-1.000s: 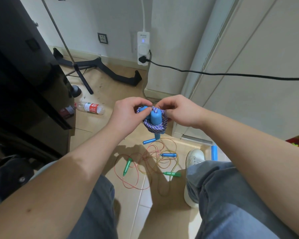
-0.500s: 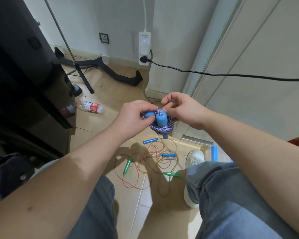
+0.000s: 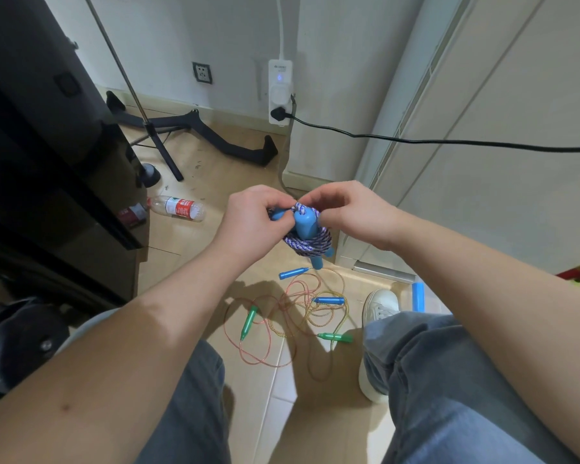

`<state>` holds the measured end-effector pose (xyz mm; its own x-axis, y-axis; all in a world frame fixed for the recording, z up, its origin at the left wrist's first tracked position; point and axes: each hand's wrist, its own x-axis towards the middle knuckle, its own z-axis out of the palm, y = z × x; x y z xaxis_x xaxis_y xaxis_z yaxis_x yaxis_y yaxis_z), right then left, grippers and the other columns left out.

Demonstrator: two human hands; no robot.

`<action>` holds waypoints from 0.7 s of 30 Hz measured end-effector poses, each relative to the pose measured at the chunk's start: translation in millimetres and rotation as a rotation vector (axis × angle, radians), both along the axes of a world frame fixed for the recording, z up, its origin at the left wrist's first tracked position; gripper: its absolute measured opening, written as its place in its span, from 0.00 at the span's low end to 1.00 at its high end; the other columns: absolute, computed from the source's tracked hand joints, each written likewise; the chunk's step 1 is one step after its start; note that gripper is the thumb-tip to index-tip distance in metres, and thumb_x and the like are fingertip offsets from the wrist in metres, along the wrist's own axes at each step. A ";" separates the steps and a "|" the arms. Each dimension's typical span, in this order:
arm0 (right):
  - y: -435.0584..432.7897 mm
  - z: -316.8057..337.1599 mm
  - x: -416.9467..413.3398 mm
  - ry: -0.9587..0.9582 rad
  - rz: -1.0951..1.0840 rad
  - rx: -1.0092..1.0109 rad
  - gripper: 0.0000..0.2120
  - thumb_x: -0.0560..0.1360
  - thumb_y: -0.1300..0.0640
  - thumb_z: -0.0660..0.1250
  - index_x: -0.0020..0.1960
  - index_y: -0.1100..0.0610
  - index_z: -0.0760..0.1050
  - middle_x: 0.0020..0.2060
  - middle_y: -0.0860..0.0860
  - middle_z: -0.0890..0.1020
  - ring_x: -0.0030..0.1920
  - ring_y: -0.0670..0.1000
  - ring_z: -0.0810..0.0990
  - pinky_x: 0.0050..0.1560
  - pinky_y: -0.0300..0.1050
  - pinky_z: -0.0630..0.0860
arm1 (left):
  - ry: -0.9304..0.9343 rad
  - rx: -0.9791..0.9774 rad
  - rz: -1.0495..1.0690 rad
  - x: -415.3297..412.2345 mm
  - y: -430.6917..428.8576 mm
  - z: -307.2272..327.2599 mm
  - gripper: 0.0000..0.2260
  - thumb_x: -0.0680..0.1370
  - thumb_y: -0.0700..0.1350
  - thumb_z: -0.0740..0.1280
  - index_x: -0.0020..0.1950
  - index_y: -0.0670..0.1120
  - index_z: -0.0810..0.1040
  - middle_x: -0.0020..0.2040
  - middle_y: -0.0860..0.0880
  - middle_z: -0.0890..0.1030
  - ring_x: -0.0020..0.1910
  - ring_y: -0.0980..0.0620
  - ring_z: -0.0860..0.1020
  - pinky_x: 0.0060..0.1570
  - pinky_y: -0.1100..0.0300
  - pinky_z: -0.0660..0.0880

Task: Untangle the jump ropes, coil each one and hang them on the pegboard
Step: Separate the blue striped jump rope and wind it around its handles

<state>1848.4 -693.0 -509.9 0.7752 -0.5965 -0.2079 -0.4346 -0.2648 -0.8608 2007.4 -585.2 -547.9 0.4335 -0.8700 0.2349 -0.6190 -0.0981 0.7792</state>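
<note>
The right hand (image 3: 352,212) has dropped back onto the coil (image 3: 310,242) and pinches its top wrap while the left hand (image 3: 252,219) clamps a handle (image 3: 304,226), above the ropes (image 3: 298,313) tangled on the floor (image 3: 188,259); the end probably needs tucking tight so the wraps hold.

The left hand (image 3: 248,222) covers most of one blue handle (image 3: 277,215); I can't read the bottle label (image 3: 181,206), and the black cable (image 3: 449,141) runs off the right edge.
</note>
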 end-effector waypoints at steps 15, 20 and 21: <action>18.3 -2.0 13.3 0.212 0.175 -0.721 0.17 0.76 0.52 0.67 0.64 0.49 0.79 0.41 0.46 0.82 0.43 0.51 0.78 0.44 0.44 0.74 | 0.180 0.162 0.234 7.6 -2.2 7.5 0.04 0.72 0.46 0.68 0.39 0.51 0.81 0.42 0.56 0.83 0.35 0.58 0.77 0.34 0.63 0.71; 13.7 -4.5 8.7 0.193 0.181 -0.599 0.18 0.76 0.56 0.68 0.65 0.51 0.77 0.50 0.47 0.83 0.46 0.46 0.76 0.47 0.40 0.70 | 0.300 0.221 0.162 12.8 -1.0 7.1 0.06 0.72 0.46 0.66 0.40 0.49 0.82 0.39 0.51 0.85 0.35 0.53 0.84 0.41 0.56 0.82; 13.3 -6.6 8.1 0.203 0.185 -0.579 0.19 0.75 0.58 0.68 0.65 0.51 0.76 0.52 0.47 0.83 0.48 0.47 0.77 0.49 0.40 0.71 | 0.324 0.246 0.128 11.5 -1.0 5.1 0.06 0.72 0.47 0.65 0.40 0.49 0.82 0.39 0.50 0.85 0.37 0.52 0.85 0.45 0.51 0.83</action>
<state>1856.4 -679.6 -516.5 0.8550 -0.5167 -0.0454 -0.4767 -0.7483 -0.4613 2018.9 -586.2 -542.8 0.5586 -0.8177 -0.1392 -0.3169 -0.3654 0.8753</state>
